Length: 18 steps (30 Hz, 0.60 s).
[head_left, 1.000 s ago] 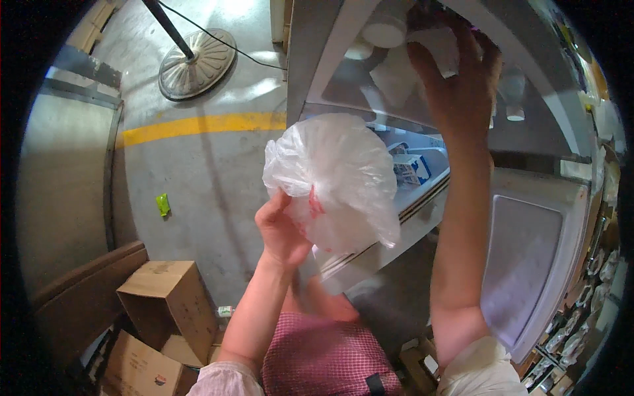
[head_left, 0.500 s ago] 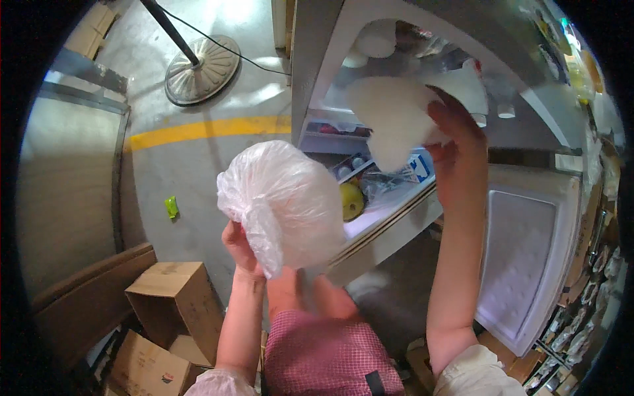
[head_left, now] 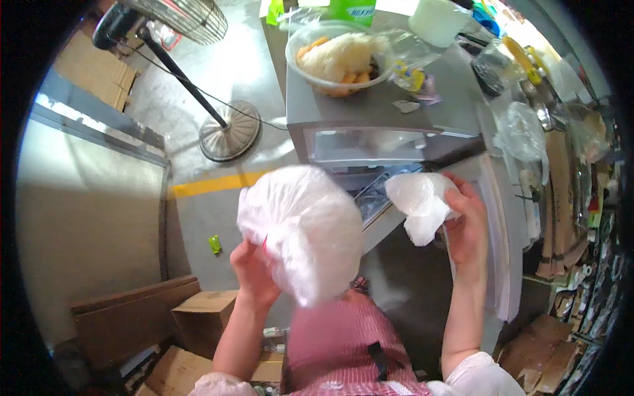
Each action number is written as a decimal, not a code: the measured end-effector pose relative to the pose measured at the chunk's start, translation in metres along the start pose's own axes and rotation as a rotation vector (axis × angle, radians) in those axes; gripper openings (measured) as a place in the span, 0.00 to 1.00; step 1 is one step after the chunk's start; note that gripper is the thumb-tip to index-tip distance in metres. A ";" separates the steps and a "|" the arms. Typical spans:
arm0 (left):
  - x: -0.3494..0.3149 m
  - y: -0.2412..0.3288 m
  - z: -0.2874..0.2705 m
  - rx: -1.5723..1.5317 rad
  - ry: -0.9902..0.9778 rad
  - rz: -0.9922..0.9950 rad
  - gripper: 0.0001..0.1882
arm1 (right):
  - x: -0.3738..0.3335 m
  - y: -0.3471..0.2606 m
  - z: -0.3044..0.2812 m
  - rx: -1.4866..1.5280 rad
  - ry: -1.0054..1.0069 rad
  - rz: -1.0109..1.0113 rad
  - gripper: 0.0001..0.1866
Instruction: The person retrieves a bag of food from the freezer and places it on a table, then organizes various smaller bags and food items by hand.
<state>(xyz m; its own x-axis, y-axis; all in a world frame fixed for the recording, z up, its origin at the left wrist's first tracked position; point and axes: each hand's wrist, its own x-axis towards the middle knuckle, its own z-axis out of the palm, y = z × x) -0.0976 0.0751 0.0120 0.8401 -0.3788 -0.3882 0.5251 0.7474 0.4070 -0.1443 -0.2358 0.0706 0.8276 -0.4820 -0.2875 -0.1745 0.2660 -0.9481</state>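
Grip status, both hands: each of the two hands is closed on one item. Left hand (head_left: 256,270): fingers gathered at the neck of one large, rounded white plastic bag (head_left: 310,228), contents not identifiable. Right hand (head_left: 467,221): thumb and fingers pinch one smaller white wrapped bundle (head_left: 415,191), its loose end hanging down.

Item count: two held items, one per hand. One refrigerator (head_left: 376,115) stands ahead with one opened door (head_left: 505,257) at the right. On its top: one clear bowl (head_left: 292,61) of food, one white container (head_left: 439,25) and one green package (head_left: 354,10). One fan (head_left: 191,18) stands at upper left. One small green wrapper (head_left: 214,244) lies on the floor (head_left: 198,218), near one yellow stripe (head_left: 221,182). Cardboard boxes (head_left: 205,307) sit at lower left; overlap prevents an exact count.

Edges and clearance: the large bag and the bundle are apart; the gap between them shows part of the refrigerator's lower compartment and dark floor. The bundle is in front of the compartment, near the inner side of the door. Left of the large bag, floor extends to a pale panel (head_left: 92,198). Below it, the person's checkered pink garment (head_left: 350,336) limits the room.
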 end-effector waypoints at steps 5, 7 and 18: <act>0.022 0.028 0.080 0.016 -0.213 -0.108 0.31 | -0.031 -0.061 -0.013 0.029 0.077 -0.083 0.25; 0.030 0.034 0.109 -0.056 -0.401 -0.187 0.31 | -0.039 -0.077 -0.021 0.048 0.119 -0.146 0.24; 0.084 -0.045 0.212 -0.160 -0.432 -0.545 0.30 | -0.072 -0.143 -0.053 0.058 0.451 -0.345 0.23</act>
<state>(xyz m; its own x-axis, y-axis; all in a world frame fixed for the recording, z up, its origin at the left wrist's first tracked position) -0.0222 -0.1059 0.1362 0.4600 -0.8789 -0.1263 0.8871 0.4487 0.1085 -0.2076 -0.2837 0.2200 0.5198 -0.8543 -0.0046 0.1052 0.0693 -0.9920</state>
